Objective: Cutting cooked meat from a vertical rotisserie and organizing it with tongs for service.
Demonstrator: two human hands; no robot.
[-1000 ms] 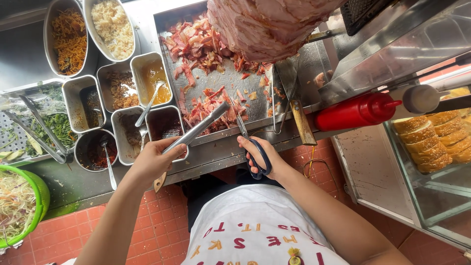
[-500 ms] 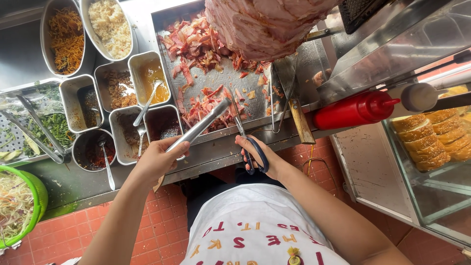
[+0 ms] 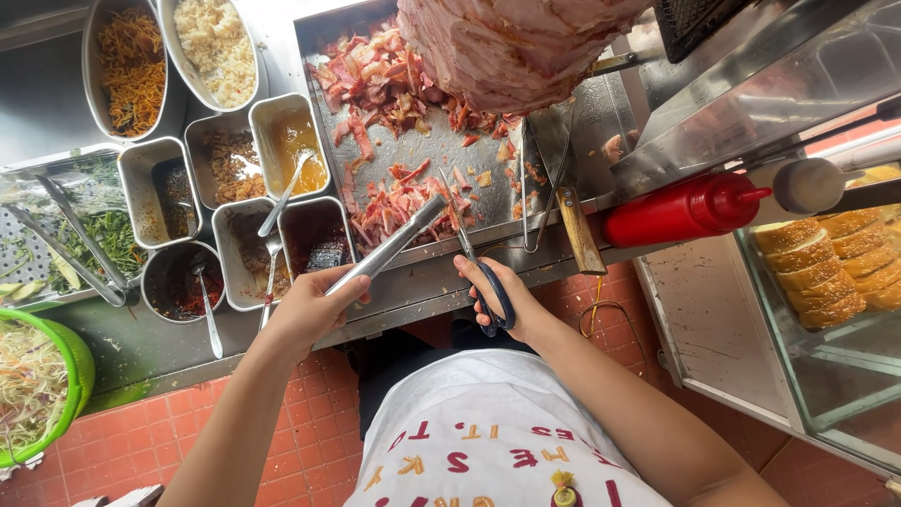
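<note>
Gripping tongs [image 3: 389,246], left hand [image 3: 310,310] sits apparently just below the meat [image 3: 399,202].

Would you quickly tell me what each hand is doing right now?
Left hand: closed around metal tongs, tips at the sliced meat on the steel tray.
Right hand: fingers through the handles of scissors, blades over the same meat.

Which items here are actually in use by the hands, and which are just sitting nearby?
In use:
left hand gripping metal tongs
right hand holding scissors
chopped meat on the steel tray

Sitting nearby:
red squeeze bottle
knife
sauce containers
bread rolls
green bowl
</note>
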